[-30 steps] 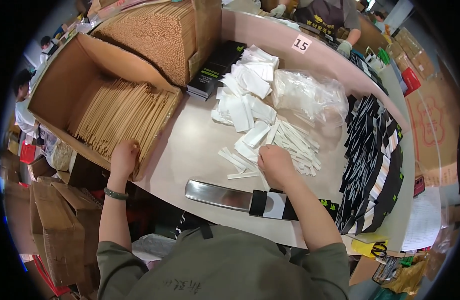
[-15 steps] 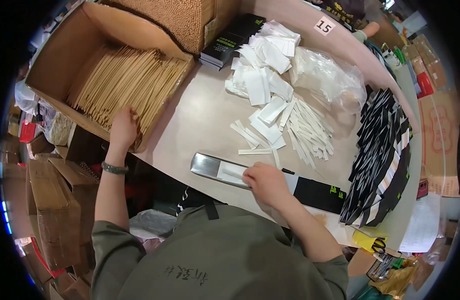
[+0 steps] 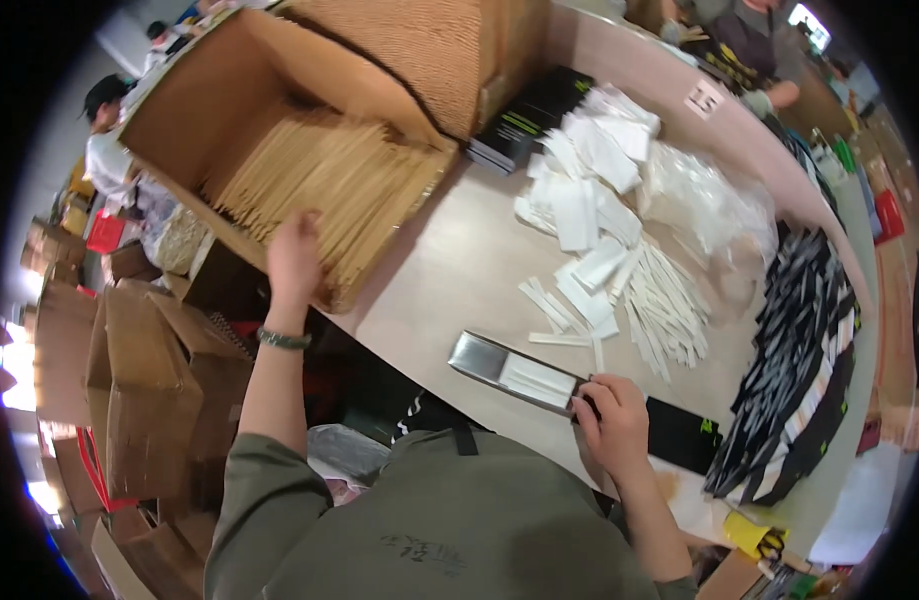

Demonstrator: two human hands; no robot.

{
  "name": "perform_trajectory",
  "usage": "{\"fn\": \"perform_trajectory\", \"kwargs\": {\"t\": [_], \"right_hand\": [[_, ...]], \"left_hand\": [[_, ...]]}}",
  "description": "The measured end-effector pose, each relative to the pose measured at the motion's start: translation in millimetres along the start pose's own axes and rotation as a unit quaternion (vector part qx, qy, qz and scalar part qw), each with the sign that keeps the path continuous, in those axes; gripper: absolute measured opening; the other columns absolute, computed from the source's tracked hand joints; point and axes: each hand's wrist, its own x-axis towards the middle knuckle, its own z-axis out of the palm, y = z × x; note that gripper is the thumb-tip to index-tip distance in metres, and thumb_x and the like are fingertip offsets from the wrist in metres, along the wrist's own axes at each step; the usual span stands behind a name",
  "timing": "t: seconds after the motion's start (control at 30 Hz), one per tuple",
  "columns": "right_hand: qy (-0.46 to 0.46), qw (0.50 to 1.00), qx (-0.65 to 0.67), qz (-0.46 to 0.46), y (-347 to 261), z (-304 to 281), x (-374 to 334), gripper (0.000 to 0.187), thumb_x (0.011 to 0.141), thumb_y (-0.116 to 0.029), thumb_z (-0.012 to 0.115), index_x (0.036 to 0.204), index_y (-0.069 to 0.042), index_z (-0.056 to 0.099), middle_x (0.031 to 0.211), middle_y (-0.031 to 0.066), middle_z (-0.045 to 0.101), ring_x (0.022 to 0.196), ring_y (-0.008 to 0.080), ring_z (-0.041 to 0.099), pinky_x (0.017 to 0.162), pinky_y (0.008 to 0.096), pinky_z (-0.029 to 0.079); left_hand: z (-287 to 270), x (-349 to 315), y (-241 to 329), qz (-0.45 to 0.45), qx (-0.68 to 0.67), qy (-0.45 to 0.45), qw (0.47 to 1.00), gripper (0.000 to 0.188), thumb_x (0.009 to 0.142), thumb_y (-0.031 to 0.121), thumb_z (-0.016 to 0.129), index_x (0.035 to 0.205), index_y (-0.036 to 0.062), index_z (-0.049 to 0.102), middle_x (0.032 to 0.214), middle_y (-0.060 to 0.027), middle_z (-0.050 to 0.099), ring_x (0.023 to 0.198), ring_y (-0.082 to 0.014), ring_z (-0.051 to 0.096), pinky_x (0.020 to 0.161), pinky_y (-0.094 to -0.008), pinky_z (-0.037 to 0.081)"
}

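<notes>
Hand, left (image 3: pixel 295 258): over box's (image 3: pixel 192 100) near edge, fingers bent at sticks (image 3: pixel 325 165); grip indiscernible.
Hand, right (image 3: pixel 617 420): right of box, fingers curled at metal tray (image 3: pixel 477 360); grip indiscernible.

Lighting: bright, fairly even; pale sheen lies on worktop (image 3: pixel 442 245), centre. Glare: blown-out patches at left rim and upper right; highlights on clear plastic bag (image 3: pixel 700 190) and metal strip (image 3: pixel 477 357). Shadow: dark below worktop's near edge. Focus: blur softens sticks (image 3: pixel 330 180), number card (image 3: pixel 704 98). Distortion: edges bend; corners black.
</notes>
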Motion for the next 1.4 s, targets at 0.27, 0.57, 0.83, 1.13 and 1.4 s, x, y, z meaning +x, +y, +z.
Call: {"fn": "perform_trajectory", "kwargs": {"t": [0.27,0.57,0.83,1.13,1.4], "right_hand": [[-0.116,0.993,0.021,-0.014,18,-9,-11,0.033,0.069,-0.015,0.082,0.088,-0.005,0.056,0.137,0.0215,0.049,0.126,0.0412,0.047,0.103,0.0454,0.041],[-0.097,0.994,0.017,-0.049,13,5,-8,0.032,0.071,-0.019,0.081,0.085,-0.005,0.056,0.135,0.0213,0.051,0.124,0.0409,0.048,0.101,0.0470,0.042],[-0.079,0.994,-0.069,-0.010,7,9,-4,0.035,0.070,-0.019,0.080,0.092,-0.003,0.058,0.131,0.0220,0.053,0.122,0.0405,0.048,0.100,0.0480,0.041],[-0.056,0.993,-0.056,-0.090,-6,-18,5,0.034,0.069,-0.016,0.078,0.099,-0.009,0.063,0.113,0.0175,0.055,0.101,0.0365,0.056,0.083,0.0442,0.047],[0.051,0.948,-0.315,0.010,96,-170,0,0.020,0.073,-0.022,0.077,0.079,-0.004,0.070,0.100,0.0150,0.064,0.106,0.0368,0.058,0.093,0.0441,0.046]], "left_hand": [[-2,-73,91,-0.010,-0.334,-0.554,0.763,0.015,0.087,0.003,0.071,0.100,-0.0045,0.071,0.081,-0.0044,0.067,0.074,-0.0099,0.060,0.069,-0.0246,0.050],[67,-132,170,0.266,-0.228,-0.418,0.838,0.019,0.077,0.004,0.076,0.095,0.0029,0.071,0.087,-0.0112,0.065,0.080,-0.0267,0.065,0.071,-0.0336,0.054],[83,-150,195,0.129,-0.261,-0.348,0.891,0.023,0.080,0.003,0.071,0.103,0.0015,0.067,0.099,-0.0123,0.068,0.083,-0.0236,0.069,0.076,-0.0331,0.055],[53,-113,163,0.432,-0.068,-0.231,0.869,0.065,0.061,0.019,0.087,0.116,0.0042,0.056,0.102,-0.0136,0.063,0.088,-0.0312,0.062,0.078,-0.0390,0.050],[36,-122,180,0.054,-0.198,-0.532,0.821,0.035,0.072,0.021,0.079,0.092,0.0024,0.056,0.076,-0.0104,0.060,0.067,-0.0188,0.056,0.062,-0.0299,0.046]]}}
